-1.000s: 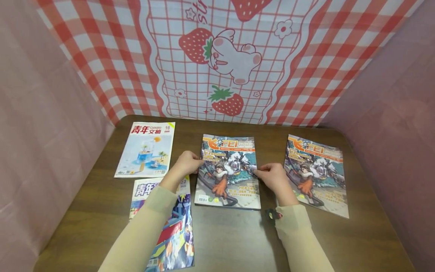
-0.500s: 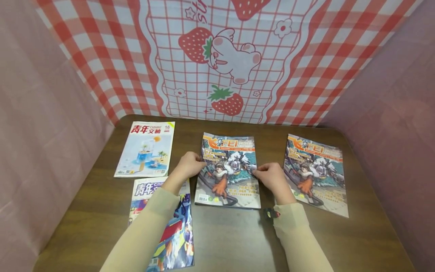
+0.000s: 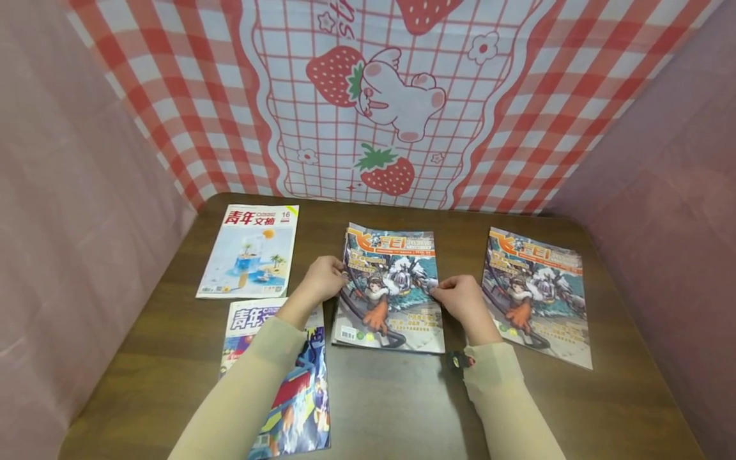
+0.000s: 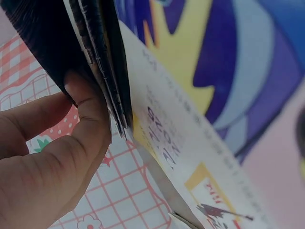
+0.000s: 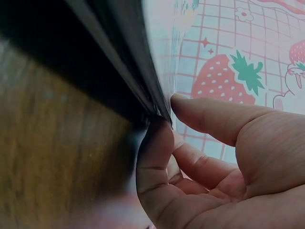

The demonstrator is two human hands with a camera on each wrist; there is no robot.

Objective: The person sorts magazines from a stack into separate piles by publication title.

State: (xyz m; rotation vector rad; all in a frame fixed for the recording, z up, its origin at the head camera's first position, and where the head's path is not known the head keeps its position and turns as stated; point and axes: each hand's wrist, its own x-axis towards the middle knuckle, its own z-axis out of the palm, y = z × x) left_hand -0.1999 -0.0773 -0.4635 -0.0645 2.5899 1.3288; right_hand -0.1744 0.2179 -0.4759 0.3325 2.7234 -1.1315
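In the head view, a magazine with an orange title (image 3: pixel 397 300) lies at the middle of the table, with more edges visible beneath it. The left hand (image 3: pixel 323 280) pinches its left edge; the right hand (image 3: pixel 462 298) pinches its right edge. Seen from the left wrist, the fingers of the left hand (image 4: pixel 62 148) curl at the dark edges of several stacked layers (image 4: pixel 102 62). In the right wrist view, thumb and forefinger of the right hand (image 5: pixel 214 157) close on the stack's edge (image 5: pixel 138 62).
A matching magazine (image 3: pixel 535 297) lies tilted at the right of the brown table (image 3: pixel 397 409). At the left are a pale magazine with a red title (image 3: pixel 248 252) and a colourful one (image 3: pixel 299 402), partly under the left forearm. A strawberry-patterned cloth (image 3: pixel 391 172) hangs behind.
The top magazine's upper left corner has shifted slightly, and more of the layers beneath shows along the left edge. Both hands keep their hold with little movement.
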